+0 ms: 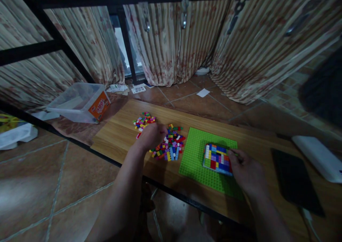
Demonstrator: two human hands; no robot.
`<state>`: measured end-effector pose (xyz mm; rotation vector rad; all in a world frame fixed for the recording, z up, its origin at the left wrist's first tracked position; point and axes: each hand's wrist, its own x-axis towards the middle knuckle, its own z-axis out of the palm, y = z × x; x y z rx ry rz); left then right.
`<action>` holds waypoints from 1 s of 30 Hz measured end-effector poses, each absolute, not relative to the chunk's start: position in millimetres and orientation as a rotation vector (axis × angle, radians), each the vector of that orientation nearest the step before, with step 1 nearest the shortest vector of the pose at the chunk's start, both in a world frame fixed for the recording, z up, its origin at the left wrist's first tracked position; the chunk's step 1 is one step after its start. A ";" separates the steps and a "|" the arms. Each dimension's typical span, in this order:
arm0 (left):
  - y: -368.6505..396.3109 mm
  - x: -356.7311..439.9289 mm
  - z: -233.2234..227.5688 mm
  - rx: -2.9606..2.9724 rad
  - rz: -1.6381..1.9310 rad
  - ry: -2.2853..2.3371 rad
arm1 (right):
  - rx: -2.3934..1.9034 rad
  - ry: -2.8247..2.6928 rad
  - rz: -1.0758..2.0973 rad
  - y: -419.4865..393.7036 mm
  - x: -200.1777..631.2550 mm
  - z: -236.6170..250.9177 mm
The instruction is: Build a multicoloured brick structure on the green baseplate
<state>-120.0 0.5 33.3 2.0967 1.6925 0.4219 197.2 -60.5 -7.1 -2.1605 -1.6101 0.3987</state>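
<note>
A green baseplate lies on the wooden table. On it stands a low block of many-coloured bricks. My right hand rests at the block's right side, fingers touching its edge. A heap of loose coloured bricks lies left of the plate, and a smaller heap lies further back. My left hand sits between the two heaps, fingers curled down onto the bricks; whether it holds one is hidden.
A black flat device and a white object lie at the table's right end. A clear plastic tub with an orange label stands on the tiled floor at left. Curtains hang behind; papers lie on the floor.
</note>
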 end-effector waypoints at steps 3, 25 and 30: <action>1.3 -118.2 29.9 2.113 0.461 1.592 | -2.159 -1.601 0.409 -60.5 196.7 -6.3; 15.8 -71.9 18.2 2.416 0.233 1.639 | -2.117 -1.614 0.418 -61.2 193.7 -4.3; 12.4 -67.9 24.0 2.416 0.178 1.691 | -2.115 -1.612 0.420 -61.0 193.6 -4.8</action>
